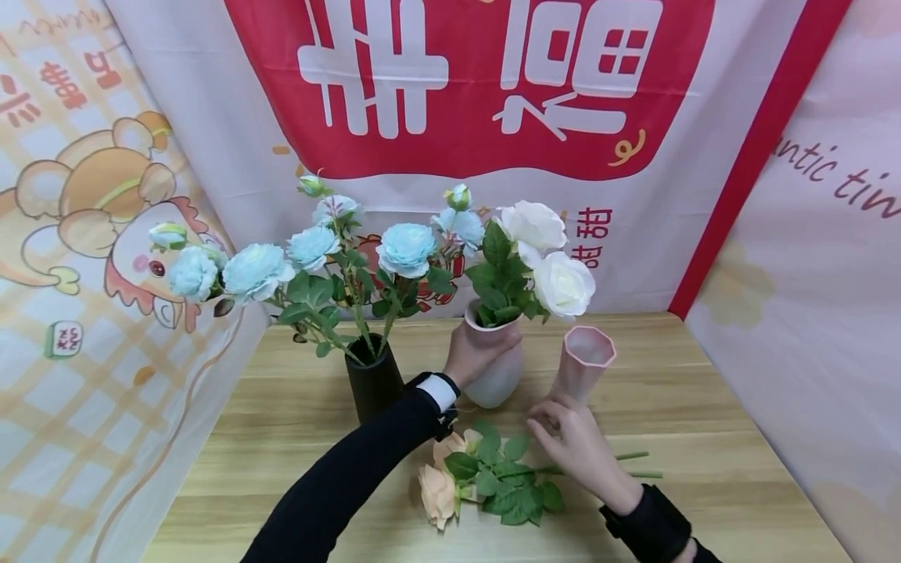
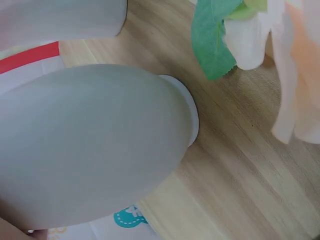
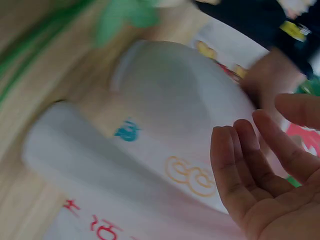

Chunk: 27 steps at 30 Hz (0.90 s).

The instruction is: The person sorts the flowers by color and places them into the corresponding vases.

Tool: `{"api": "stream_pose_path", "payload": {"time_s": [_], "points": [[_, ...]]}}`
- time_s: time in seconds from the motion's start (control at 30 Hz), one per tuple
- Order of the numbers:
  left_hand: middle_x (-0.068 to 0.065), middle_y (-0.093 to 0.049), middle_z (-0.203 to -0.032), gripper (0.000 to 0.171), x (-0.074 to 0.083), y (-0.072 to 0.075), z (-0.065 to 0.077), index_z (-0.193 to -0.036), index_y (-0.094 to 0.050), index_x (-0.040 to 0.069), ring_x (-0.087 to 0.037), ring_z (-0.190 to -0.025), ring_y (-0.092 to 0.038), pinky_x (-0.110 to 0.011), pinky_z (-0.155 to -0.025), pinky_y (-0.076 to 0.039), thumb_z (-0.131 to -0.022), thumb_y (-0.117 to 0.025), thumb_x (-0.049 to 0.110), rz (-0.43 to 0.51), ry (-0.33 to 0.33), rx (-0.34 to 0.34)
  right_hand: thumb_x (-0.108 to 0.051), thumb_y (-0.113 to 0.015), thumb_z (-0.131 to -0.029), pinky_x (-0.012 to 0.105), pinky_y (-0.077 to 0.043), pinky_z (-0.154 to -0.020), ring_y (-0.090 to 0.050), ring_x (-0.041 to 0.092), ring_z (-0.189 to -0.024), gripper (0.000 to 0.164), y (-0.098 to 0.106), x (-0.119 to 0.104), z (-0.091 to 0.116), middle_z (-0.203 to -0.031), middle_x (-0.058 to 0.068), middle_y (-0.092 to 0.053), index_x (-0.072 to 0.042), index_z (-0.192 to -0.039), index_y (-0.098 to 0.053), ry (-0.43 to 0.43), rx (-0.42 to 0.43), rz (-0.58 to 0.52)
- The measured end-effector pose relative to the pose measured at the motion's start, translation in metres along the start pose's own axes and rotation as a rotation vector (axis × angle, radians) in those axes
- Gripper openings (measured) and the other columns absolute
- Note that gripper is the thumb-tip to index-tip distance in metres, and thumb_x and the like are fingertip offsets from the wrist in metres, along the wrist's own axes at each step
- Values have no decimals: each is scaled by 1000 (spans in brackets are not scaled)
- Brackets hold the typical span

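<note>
My left hand (image 1: 479, 356) grips the neck of a rounded pink-and-white vase (image 1: 496, 383), which holds white roses (image 1: 563, 283) and green leaves. In the left wrist view the vase's pale body (image 2: 100, 145) fills much of the picture, its base over the wood. My right hand (image 1: 579, 446) holds nothing; its fingers are loosely bent just in front of a pink faceted vase (image 1: 583, 363). That vase has no flowers at its mouth. The right wrist view shows the relaxed fingers (image 3: 225, 170) apart from both vases. Below the hands lie peach roses (image 1: 438, 496) with leafy stems.
A black vase (image 1: 375, 387) with several light blue flowers (image 1: 407, 250) stands left of my left forearm. The wooden table (image 1: 704, 414) meets a printed cloth backdrop (image 1: 633, 289) at the back, with more cloth along both sides.
</note>
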State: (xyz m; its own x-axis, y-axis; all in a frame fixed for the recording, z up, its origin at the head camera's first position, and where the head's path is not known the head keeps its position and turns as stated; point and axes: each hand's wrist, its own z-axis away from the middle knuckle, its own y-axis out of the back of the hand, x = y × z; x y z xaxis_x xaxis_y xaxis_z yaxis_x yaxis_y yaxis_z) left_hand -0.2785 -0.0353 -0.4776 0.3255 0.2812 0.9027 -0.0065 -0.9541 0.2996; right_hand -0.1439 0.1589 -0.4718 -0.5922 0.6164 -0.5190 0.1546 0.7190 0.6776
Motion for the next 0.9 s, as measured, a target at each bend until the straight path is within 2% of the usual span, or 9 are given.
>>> {"api": "stream_pose_path", "payload": {"time_s": [0.13,0.27,0.33,0.43,0.57,0.67,0.77,0.9], "points": [[4,-50,-136,90,2,3,5,-150,-31,25,-13,-119,-52,-39,-96,-45,-78,-83,40,2,-9,-61,0,-80,-78,34,-54,-69,-62,18,-81,14,-1,16,16,-91,4,-62,-6,-88,-73,11,-70,92],[-10,-42,-143,89,5,7,16,-153,-22,11,-23,-128,-45,-43,-103,-38,-86,-77,33,-114,-40,-98,-4,-81,-77,37,-54,-69,-62,19,-83,15,0,34,29,-93,5,-60,-5,-88,-72,93,-143,197],[-17,-38,-145,87,10,9,26,-152,-19,4,-28,-131,-41,-45,-105,-36,-91,-72,35,-180,-8,-104,-5,-80,-76,36,-54,-66,-61,19,-82,14,0,43,35,-92,4,-59,-5,-88,-71,131,-197,226],[-29,-30,-148,85,22,11,45,-152,-14,-7,-40,-135,-33,-50,-107,-32,-97,-63,36,-231,78,-102,-6,-81,-76,33,-53,-64,-60,16,-80,13,1,56,44,-90,2,-60,-6,-86,-71,176,-267,235],[-39,-12,-150,82,34,6,72,-149,-5,-15,-50,-139,-16,-56,-110,-22,-102,-52,33,-264,168,-123,-7,-81,-77,31,-53,-65,-58,13,-80,12,-1,72,52,-88,-1,-60,-9,-85,-73,225,-290,223],[-39,1,-152,85,46,1,91,-148,-1,-16,-51,-141,-3,-57,-112,-16,-102,-50,35,-265,241,-186,-8,-81,-78,31,-53,-65,-57,11,-79,11,-4,81,55,-88,-3,-59,-11,-85,-73,266,-284,217],[-36,9,-154,89,62,-5,107,-149,0,-15,-48,-142,6,-56,-113,-11,-101,-50,40,-269,334,-290,-8,-82,-77,30,-52,-63,-56,11,-77,13,-10,84,56,-87,-2,-58,-11,-85,-73,327,-253,217],[-31,-8,-157,83,76,-12,112,-150,-15,-12,-42,-144,-6,-54,-113,-16,-101,-50,44,-292,356,-436,-9,-83,-76,28,-50,-60,-55,10,-75,15,-20,85,58,-86,-3,-57,-12,-87,-73,396,-209,190]]}}
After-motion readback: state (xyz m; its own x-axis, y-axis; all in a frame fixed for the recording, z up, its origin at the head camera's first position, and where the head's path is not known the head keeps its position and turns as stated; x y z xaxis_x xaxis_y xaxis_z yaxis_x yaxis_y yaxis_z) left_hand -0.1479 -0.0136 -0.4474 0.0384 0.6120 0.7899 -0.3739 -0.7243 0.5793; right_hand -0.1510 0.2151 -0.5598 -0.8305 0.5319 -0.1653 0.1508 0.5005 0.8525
